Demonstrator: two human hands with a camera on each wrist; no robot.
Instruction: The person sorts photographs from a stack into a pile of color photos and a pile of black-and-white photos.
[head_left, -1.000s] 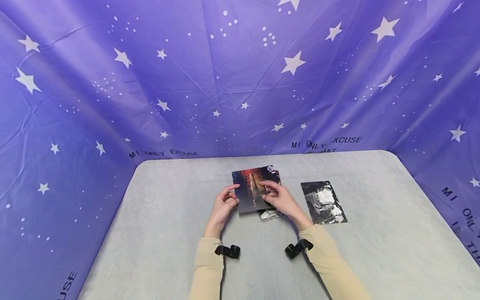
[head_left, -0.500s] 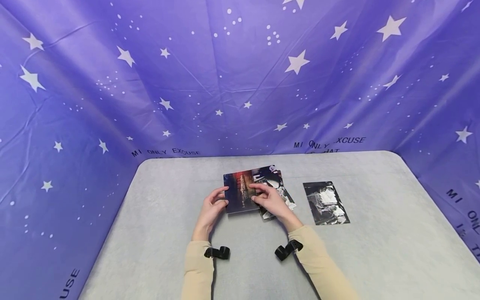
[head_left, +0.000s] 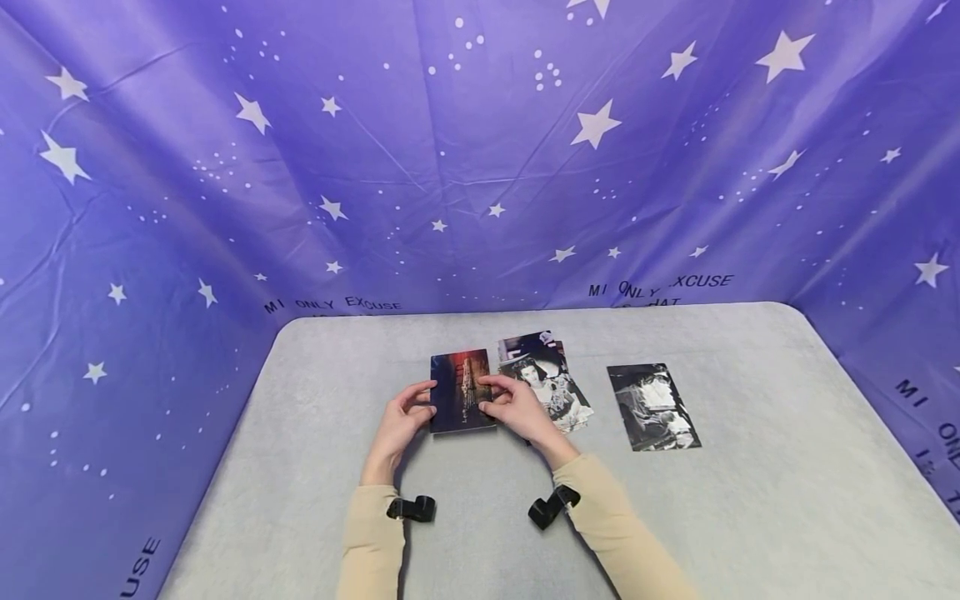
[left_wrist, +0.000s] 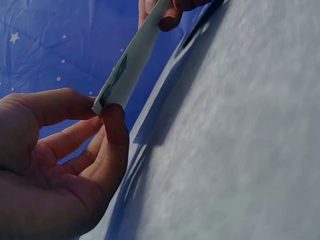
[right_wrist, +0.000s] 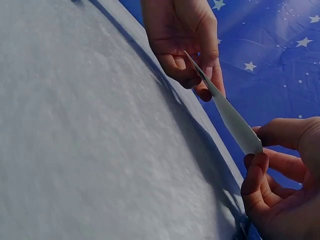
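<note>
Dark red-and-blue card (head_left: 457, 392), pinched in the fingers of left hand (head_left: 401, 421) and right hand (head_left: 522, 412), has shifted toward the left edge of the table (head_left: 757, 517). Photo pile (head_left: 557, 385) now largely exposed.

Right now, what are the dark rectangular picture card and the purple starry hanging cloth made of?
The dark rectangular picture card looks like stiff, smooth paper or thin cardboard: its edge is thin, it looks nearly flat, and its back is pale in the wrist views. The purple starry hanging cloth seems a thin, slightly shiny fabric, perhaps polyester: it shows creases, folds and sheen.
</note>
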